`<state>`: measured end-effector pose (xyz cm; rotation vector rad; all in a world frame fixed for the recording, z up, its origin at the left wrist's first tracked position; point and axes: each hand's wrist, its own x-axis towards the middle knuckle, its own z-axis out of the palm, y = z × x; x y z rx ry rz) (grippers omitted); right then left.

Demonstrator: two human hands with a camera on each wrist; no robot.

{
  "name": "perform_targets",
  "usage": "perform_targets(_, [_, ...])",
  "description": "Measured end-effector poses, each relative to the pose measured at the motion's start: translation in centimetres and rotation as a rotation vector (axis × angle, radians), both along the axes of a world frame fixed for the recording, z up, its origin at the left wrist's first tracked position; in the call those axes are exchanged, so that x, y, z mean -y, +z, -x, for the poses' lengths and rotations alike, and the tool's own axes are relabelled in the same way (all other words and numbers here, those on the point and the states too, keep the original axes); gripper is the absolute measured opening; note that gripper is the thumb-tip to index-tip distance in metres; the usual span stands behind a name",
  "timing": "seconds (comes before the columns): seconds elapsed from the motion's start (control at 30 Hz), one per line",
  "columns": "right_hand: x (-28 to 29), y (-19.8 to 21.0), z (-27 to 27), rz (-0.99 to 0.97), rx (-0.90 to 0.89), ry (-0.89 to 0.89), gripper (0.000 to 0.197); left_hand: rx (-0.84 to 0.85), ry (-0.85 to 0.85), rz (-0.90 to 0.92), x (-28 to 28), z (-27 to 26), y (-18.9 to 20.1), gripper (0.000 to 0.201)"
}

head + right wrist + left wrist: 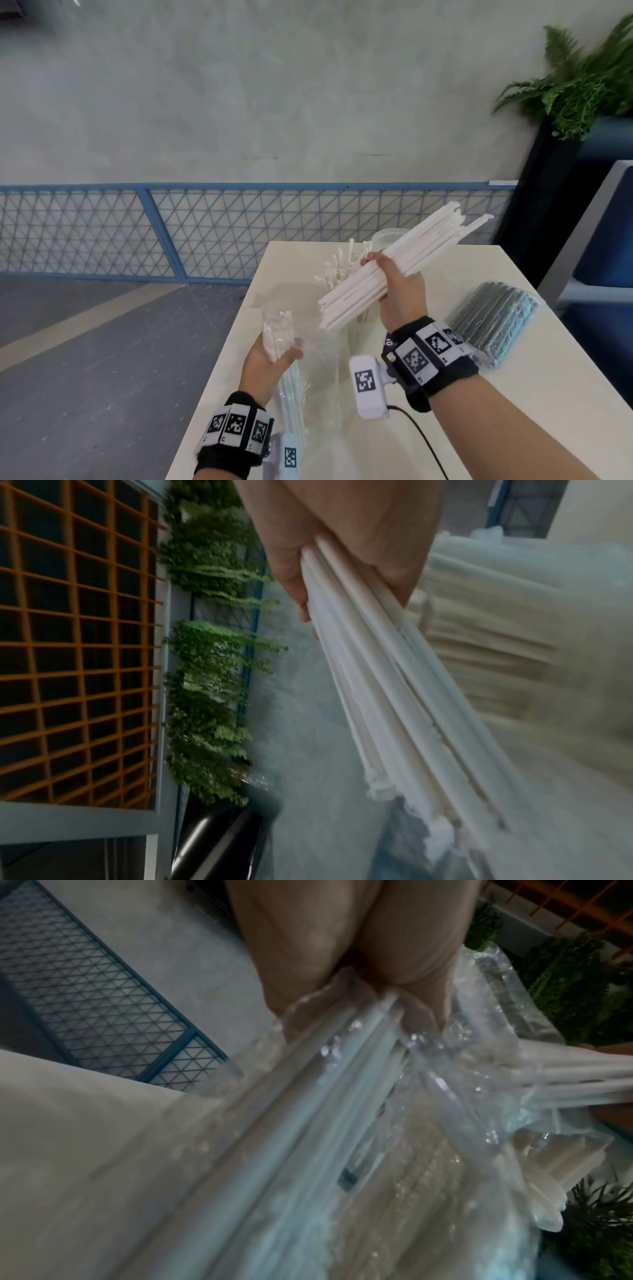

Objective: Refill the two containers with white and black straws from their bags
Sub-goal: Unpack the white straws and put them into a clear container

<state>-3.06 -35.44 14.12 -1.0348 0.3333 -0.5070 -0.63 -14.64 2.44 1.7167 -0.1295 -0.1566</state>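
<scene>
My right hand [394,284] grips a thick bundle of white straws [390,270], tilted up to the right above the table; the same bundle of white straws [394,696] fills the right wrist view under that hand [342,547]. My left hand [270,356] holds a clear plastic bag of white straws [279,332] at the table's left edge; up close the bag [308,1123] is gripped by its neck. A clear container with white straws [339,270] stands behind the bundle, and a second clear container [388,236] stands at the back. The bag of black straws [496,318] lies at the right.
The white table [513,411] ends at a near-left edge with grey floor beyond. A blue mesh fence [205,233] runs behind it. A fern in a dark planter [575,89] and a blue seat [603,240] stand at the right. A black cable [424,442] trails from my right wrist.
</scene>
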Motion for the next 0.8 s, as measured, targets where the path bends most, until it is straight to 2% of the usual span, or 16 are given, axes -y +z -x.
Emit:
perform_targets(0.13, [1.9, 2.4, -0.3, 0.190, 0.069, -0.116, 0.009, 0.011, 0.047, 0.041, 0.1, 0.3, 0.2, 0.036])
perform_targets(0.17, [2.2, 2.8, -0.4, 0.240, 0.077, -0.139, 0.010, 0.019, 0.052, 0.053, 0.1, 0.3, 0.2, 0.041])
perform_targets(0.27, [2.7, 3.0, -1.2, 0.367, 0.058, -0.170, 0.011, 0.054, 0.032, 0.064, 0.0, 0.3, 0.1, 0.072])
perform_targets(0.33, [2.2, 1.8, -1.7, 0.467, -0.016, -0.134, 0.020, 0.066, 0.026, 0.057, 0.0, 0.2, 0.0, 0.077])
perform_targets(0.43, [1.0, -0.5, -2.2, 0.510, -0.119, -0.085, 0.028, 0.074, 0.023, 0.039, 0.0, 0.2, -0.2, 0.067])
perform_targets(0.57, [0.3, -2.9, -2.4, 0.624, -0.225, -0.036, 0.023, 0.060, 0.045, 0.015, -0.1, 0.2, -0.5, 0.046])
perform_targets(0.63, [0.2, -3.2, -2.3, 0.639, -0.226, -0.064, 0.030, 0.055, 0.049, 0.041, -0.1, 0.2, -0.5, 0.049])
perform_targets(0.67, [0.1, -3.0, -2.1, 0.622, -0.190, -0.102, 0.038, 0.047, 0.049, 0.046, -0.1, 0.3, -0.4, 0.050])
perform_targets(0.73, [0.2, -1.8, -2.0, 0.609, -0.042, -0.183, 0.053, 0.031, 0.057, 0.039, -0.2, 0.3, -0.2, 0.034])
perform_targets(0.8, [0.4, -0.5, -2.1, 0.682, 0.088, -0.197, 0.053, 0.030, 0.062, 0.015, -0.2, 0.3, -0.2, 0.023])
